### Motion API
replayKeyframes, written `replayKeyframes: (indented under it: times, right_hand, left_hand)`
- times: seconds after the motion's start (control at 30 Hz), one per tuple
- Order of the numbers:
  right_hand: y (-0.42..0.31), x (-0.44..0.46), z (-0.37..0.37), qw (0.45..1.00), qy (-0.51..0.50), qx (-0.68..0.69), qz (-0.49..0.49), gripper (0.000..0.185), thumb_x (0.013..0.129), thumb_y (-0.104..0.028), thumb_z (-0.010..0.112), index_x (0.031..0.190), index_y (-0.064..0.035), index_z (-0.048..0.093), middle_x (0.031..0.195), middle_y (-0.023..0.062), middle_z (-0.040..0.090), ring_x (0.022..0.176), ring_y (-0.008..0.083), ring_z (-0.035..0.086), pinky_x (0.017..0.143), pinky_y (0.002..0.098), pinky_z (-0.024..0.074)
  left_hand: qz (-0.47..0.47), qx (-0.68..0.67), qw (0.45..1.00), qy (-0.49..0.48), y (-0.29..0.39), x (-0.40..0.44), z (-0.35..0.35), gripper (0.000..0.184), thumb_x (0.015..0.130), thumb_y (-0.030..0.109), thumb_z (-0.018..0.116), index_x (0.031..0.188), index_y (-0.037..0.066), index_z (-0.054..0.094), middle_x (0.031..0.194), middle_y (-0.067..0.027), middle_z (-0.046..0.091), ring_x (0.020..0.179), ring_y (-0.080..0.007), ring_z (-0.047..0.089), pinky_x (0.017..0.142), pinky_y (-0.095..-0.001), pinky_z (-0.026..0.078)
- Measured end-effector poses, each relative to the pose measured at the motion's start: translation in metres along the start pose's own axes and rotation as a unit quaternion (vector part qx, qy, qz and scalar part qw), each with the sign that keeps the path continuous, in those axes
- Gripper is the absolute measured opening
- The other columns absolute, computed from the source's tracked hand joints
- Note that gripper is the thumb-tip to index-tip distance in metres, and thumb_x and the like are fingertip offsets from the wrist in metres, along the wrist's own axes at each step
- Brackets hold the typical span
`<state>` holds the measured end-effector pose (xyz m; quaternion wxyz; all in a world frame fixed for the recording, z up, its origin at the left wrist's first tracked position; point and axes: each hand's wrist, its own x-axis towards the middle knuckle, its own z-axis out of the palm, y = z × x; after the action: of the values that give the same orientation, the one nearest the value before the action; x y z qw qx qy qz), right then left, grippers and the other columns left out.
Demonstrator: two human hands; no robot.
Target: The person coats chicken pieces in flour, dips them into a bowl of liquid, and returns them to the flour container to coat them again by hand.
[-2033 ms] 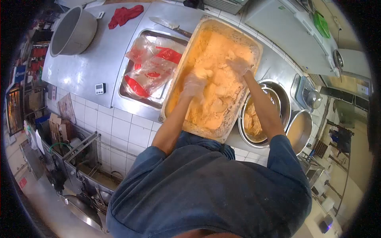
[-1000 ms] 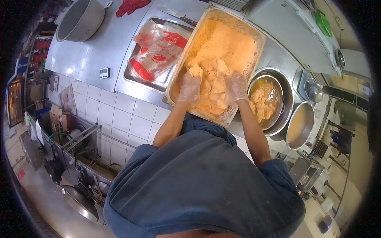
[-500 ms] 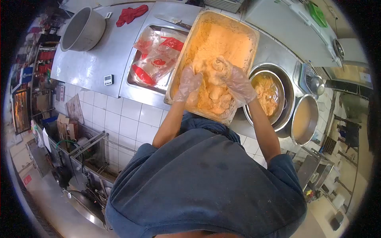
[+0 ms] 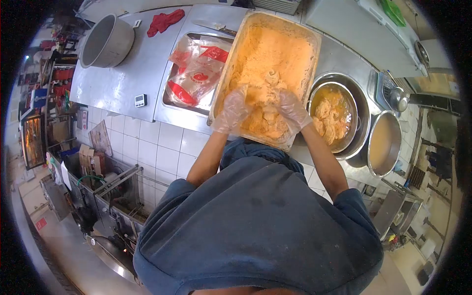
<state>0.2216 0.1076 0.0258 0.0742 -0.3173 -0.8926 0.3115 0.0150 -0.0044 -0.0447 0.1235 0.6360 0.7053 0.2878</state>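
L hand point(image 4: 231, 112) & R hand point(image 4: 293, 113), both clear-gloved, are in the tub point(image 4: 287, 22), near end, w/ coated pcs point(image 4: 266, 112) between them on orange powder point(image 4: 279, 51). Fingers of both part-curled; can't tell if either grips a pc. L of tub: tray point(image 4: 205, 103) w/ plastic bags point(image 4: 199, 76). R of tub: nested bowls point(image 4: 363, 105) w/ wet pcs point(image 4: 330, 122), then pan point(image 4: 395, 148) of cloudy liquid point(image 4: 381, 143).

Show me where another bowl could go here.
Bare: steel counter between the grey pot, red cloth, timer and tray of bags.

Crowded: right of the tub, with nested bowls and a pan of liquid, and inside the tub, around the left hand and right hand.
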Motion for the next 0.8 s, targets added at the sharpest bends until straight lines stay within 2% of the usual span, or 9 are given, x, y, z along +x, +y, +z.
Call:
replayKeyframes:
  times: [0.13,0.23,0.37,0.47,0.53,0.57,0.63,0.73,0.8]
  right_hand:
    - [0.002,0.000,-0.006,0.998,0.062,0.015,0.026,0.038,0.088,-0.031,0.069,0.110,-0.0006,0.063,0.096,0.0232,0.066,0.093,0.0387,0.064,0.083,0.0452,0.0509]
    - [0.009,0.003,0.002,0.997,0.066,0.047,0.001,0.035,0.089,-0.028,0.066,0.109,0.0007,0.063,0.096,0.0233,0.065,0.093,0.0390,0.063,0.083,0.0462,0.0508]
    - [0.056,-0.010,0.052,0.974,0.203,-0.084,-0.065,0.029,0.090,-0.025,0.064,0.105,-0.0001,0.063,0.096,0.0221,0.065,0.094,0.0392,0.062,0.083,0.0462,0.0505]
    - [0.033,-0.020,0.042,0.981,0.193,-0.035,-0.011,0.024,0.089,-0.022,0.063,0.100,-0.0004,0.062,0.090,0.0212,0.063,0.092,0.0393,0.061,0.082,0.0462,0.0499]
    - [0.020,-0.027,0.014,0.994,0.078,-0.008,0.073,0.027,0.090,-0.023,0.064,0.103,0.0003,0.061,0.091,0.0211,0.063,0.091,0.0370,0.061,0.082,0.0439,0.0506]
    - [0.012,-0.034,0.000,0.993,0.021,0.009,0.118,0.028,0.090,-0.023,0.065,0.104,0.0007,0.061,0.092,0.0210,0.063,0.091,0.0359,0.062,0.083,0.0427,0.0509]
    - [-0.012,-0.039,-0.021,0.967,0.144,0.172,0.122,0.029,0.087,-0.025,0.068,0.101,-0.0002,0.063,0.095,0.0204,0.063,0.092,0.0354,0.061,0.082,0.0414,0.0492]
    - [-0.004,-0.053,-0.012,0.888,0.190,0.407,0.103,0.032,0.086,-0.025,0.071,0.106,-0.0008,0.065,0.097,0.0174,0.065,0.092,0.0315,0.062,0.085,0.0411,0.0490]
    - [0.017,-0.043,-0.003,0.891,0.255,0.357,0.119,0.033,0.088,-0.026,0.070,0.109,-0.0015,0.065,0.098,0.0155,0.066,0.094,0.0293,0.062,0.087,0.0412,0.0491]
  left_hand:
    - [-0.022,0.148,0.984,-0.095,-0.005,0.046,0.015,0.041,0.077,0.016,0.070,0.117,0.004,0.063,0.110,-0.0180,0.069,0.102,-0.0354,0.066,0.086,-0.0411,0.054]
    - [-0.019,0.156,0.947,-0.281,-0.004,0.103,0.041,0.040,0.082,0.019,0.069,0.117,0.000,0.062,0.112,-0.0181,0.066,0.107,-0.0359,0.061,0.090,-0.0418,0.051]
    - [0.226,0.264,0.930,-0.116,0.000,0.129,0.069,0.023,0.082,0.014,0.064,0.103,0.008,0.070,0.113,-0.0134,0.066,0.113,-0.0327,0.059,0.092,-0.0404,0.050]
    - [0.215,0.311,0.911,-0.163,-0.001,0.135,0.059,0.018,0.080,0.018,0.064,0.095,0.012,0.072,0.112,-0.0140,0.068,0.115,-0.0318,0.060,0.092,-0.0397,0.051]
    - [0.215,0.340,0.894,-0.195,-0.001,0.141,0.053,0.016,0.079,0.021,0.063,0.089,0.014,0.073,0.111,-0.0143,0.069,0.116,-0.0312,0.060,0.091,-0.0393,0.052]
    - [0.241,0.306,0.898,-0.204,-0.002,0.144,0.051,0.020,0.084,0.026,0.061,0.092,0.012,0.073,0.105,-0.0142,0.070,0.107,-0.0312,0.062,0.087,-0.0391,0.053]
    - [0.289,0.237,0.901,-0.221,-0.003,0.154,0.045,0.032,0.094,0.036,0.056,0.097,0.009,0.072,0.095,-0.0140,0.071,0.089,-0.0314,0.067,0.077,-0.0388,0.055]
    - [0.151,0.171,0.945,-0.234,-0.024,0.160,0.064,0.025,0.089,0.031,0.060,0.083,0.010,0.072,0.078,-0.0124,0.071,0.076,-0.0293,0.069,0.068,-0.0444,0.055]
    - [0.175,0.015,0.970,-0.171,-0.004,0.163,0.028,0.035,0.090,0.041,0.063,0.082,0.008,0.072,0.079,-0.0157,0.069,0.074,-0.0319,0.068,0.063,-0.0443,0.053]
